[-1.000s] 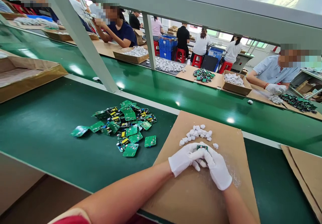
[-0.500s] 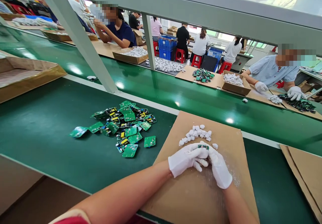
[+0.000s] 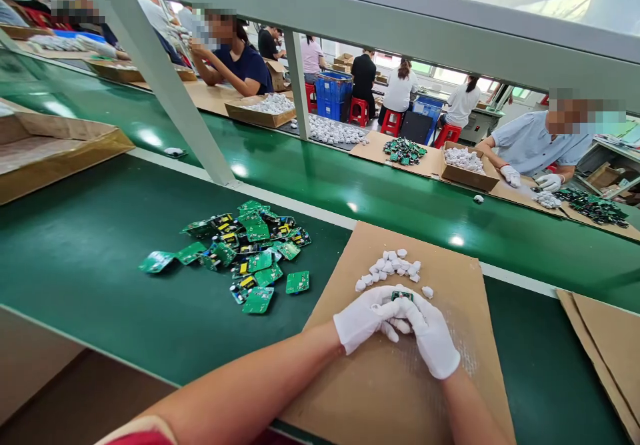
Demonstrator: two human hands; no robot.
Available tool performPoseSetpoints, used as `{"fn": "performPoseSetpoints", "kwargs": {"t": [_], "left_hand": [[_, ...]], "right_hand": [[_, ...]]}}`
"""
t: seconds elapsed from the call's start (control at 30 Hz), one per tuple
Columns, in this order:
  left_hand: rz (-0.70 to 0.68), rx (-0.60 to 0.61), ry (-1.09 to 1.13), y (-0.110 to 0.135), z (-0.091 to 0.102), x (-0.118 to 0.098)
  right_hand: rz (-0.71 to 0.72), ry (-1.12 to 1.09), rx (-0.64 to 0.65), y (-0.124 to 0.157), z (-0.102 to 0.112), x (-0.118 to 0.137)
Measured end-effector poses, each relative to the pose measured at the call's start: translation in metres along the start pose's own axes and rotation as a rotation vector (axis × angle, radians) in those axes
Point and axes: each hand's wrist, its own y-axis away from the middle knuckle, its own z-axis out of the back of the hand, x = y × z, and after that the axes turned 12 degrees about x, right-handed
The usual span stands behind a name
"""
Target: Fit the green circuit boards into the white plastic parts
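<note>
White gloves cover both my hands, which meet over a brown cardboard sheet (image 3: 400, 391). A small green circuit board (image 3: 402, 295) shows between the fingertips; most of it is hidden. My left hand (image 3: 367, 315) closes round it from the left. From the right, my right hand (image 3: 431, 331) presses its fingers onto the same board, across the left fingers. Just beyond the hands lies a cluster of small white lumpy pieces (image 3: 387, 265), with one white piece (image 3: 427, 292) apart at the right. Left of the cardboard, a heap of green circuit boards (image 3: 250, 245) with yellow and black parts rests on the bench.
A slanted grey frame post (image 3: 165, 78) rises beyond the bench. Behind it runs a green conveyor belt (image 3: 310, 171) carrying single white pieces. An open cardboard box (image 3: 65, 158) stands at left, folded cardboard (image 3: 605, 358) at right. A gloved co-worker (image 3: 540, 138) sits across the belt.
My right fingers have shifted left over the left fingers, and the board has tilted slightly. Across the belt, the co-worker's gloved hands have moved left from the board heap. The belt's small white pieces moved left.
</note>
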Motion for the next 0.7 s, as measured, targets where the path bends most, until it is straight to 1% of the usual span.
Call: {"fn": "performPoseSetpoints", "kwargs": {"t": [0.1,0.17,0.27,0.33,0.4,0.5,0.53,0.63,0.7], "left_hand": [[0.011,0.013,0.051,0.0,0.001,0.001],[0.006,-0.003,0.085,-0.001,0.004,0.003],[-0.006,0.005,0.125,-0.003,0.009,0.008],[-0.006,0.017,0.149,-0.003,0.011,0.009],[0.008,0.016,0.176,-0.004,0.011,0.009],[0.036,-0.002,0.229,-0.002,0.01,0.007],[0.035,-0.01,0.245,-0.001,0.009,0.005],[0.013,-0.018,0.273,0.001,0.007,0.003],[0.027,-0.022,0.222,0.001,0.006,0.002]], "right_hand": [[0.031,0.005,0.063,0.002,0.001,0.0],[0.036,0.061,0.081,0.003,0.001,-0.001],[-0.007,0.241,0.028,0.003,-0.001,-0.003],[-0.02,0.315,0.001,0.002,-0.002,-0.004],[-0.023,0.311,0.022,0.002,-0.001,-0.004],[-0.014,0.24,0.097,0.002,0.002,-0.001],[-0.008,0.232,0.104,0.002,0.003,-0.001],[-0.009,0.283,0.047,0.003,0.003,0.0],[-0.009,0.298,0.024,0.003,0.004,-0.001]]}}
